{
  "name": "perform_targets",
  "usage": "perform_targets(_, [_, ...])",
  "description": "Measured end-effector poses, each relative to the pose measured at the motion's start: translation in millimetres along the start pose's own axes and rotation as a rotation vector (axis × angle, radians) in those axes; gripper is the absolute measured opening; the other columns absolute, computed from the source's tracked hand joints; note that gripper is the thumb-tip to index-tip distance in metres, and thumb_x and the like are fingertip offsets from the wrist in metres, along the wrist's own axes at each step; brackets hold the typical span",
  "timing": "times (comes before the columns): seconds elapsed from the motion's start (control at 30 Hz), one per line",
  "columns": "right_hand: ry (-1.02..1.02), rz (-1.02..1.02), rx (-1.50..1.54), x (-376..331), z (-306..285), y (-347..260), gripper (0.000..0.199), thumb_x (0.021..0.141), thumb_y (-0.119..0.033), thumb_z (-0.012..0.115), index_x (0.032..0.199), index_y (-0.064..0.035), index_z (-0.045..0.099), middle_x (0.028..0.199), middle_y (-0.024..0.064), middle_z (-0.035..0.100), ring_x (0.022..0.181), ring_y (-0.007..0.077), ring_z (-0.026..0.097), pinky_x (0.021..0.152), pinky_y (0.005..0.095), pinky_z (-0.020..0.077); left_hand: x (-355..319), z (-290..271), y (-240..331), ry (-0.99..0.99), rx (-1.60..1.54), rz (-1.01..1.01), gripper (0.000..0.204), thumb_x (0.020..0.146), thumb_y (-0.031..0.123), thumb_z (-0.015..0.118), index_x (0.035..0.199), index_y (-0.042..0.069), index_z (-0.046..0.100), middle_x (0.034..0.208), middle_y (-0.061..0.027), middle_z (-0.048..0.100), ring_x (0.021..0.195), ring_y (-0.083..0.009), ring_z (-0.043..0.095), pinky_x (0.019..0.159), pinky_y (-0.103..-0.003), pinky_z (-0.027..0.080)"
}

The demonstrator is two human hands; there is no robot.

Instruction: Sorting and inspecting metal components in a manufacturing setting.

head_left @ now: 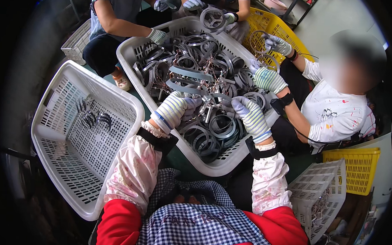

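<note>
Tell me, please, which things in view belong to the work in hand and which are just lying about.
Apparently in use: gray rings; large central white basket; probably left basket with dark rings.
Apparently idle: yellow basket, lower right; small basket, upper left.

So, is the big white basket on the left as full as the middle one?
No, the left basket holds a few dark pieces, while the middle basket is heaped with rings.

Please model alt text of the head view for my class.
A person's gloved left hand and right hand reach over a large white basket heaped with grey rings. Co-workers are around it; a second white basket stands at left.
</note>
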State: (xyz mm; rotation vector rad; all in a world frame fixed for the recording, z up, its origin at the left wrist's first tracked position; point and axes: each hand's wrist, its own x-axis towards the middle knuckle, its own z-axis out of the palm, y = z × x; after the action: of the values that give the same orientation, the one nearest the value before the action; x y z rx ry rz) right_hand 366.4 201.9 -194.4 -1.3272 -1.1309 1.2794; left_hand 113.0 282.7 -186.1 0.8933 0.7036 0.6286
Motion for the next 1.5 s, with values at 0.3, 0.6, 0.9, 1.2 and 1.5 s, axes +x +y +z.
perform_targets(0.3, [0.452,-0.272,-0.387,-1,3,-9,0.031,0.102,-0.028,0.054,0.123,-0.006,0.061,0.096,0.0053,0.067,0.071,0.0096,0.064,0.063,0.0231,0.0507,3,7,-11,0.038,0.164,0.245,0.045,0.087,0.011,0.068,0.129,0.01,0.051,0.079,0.0051,0.061,0.055,-0.0036,0.049,0.046,-0.019,0.036])
perform_targets(0.6, [0.189,-0.027,0.759,8,-1,-10,0.023,0.103,-0.028,0.05,0.119,-0.0131,0.054,0.121,0.0166,0.063,0.11,0.0353,0.063,0.092,0.0528,0.0538,-2,24,-13,0.392,1.327,0.614,0.076,0.085,0.028,0.069,0.147,0.004,0.034,0.132,-0.0152,0.059,0.09,-0.0276,0.07,0.073,-0.034,0.056])
perform_targets(0.9, [0.172,-0.032,0.514,10,17,-5,0.022,0.102,-0.018,0.053,0.12,-0.0077,0.059,0.111,0.0073,0.066,0.097,0.0173,0.065,0.083,0.0301,0.056,-4,36,-14,0.367,1.586,0.607,0.086,0.082,0.012,0.064,0.154,0.005,0.017,0.102,-0.0149,0.068,0.072,-0.0271,0.069,0.061,-0.036,0.054])
perform_targets(1.2, [0.342,-0.311,-0.395,4,25,-12,0.035,0.099,-0.018,0.059,0.125,0.0046,0.058,0.11,0.0108,0.068,0.097,0.014,0.063,0.087,0.0271,0.0497,-9,43,-12,0.308,1.707,0.481,0.089,0.08,0.0,0.055,0.155,0.005,0.007,0.098,-0.0173,0.065,0.065,-0.0254,0.068,0.052,-0.039,0.052])
perform_targets(1.5, [0.373,-0.252,-0.63,8,18,0,0.037,0.1,-0.021,0.056,0.124,0.0063,0.058,0.114,0.0181,0.068,0.099,0.0214,0.066,0.089,0.0314,0.0497,-4,37,-19,0.281,1.715,0.471,0.087,0.082,0.001,0.054,0.155,0.006,0.007,0.106,-0.0191,0.065,0.067,-0.027,0.069,0.054,-0.04,0.052])
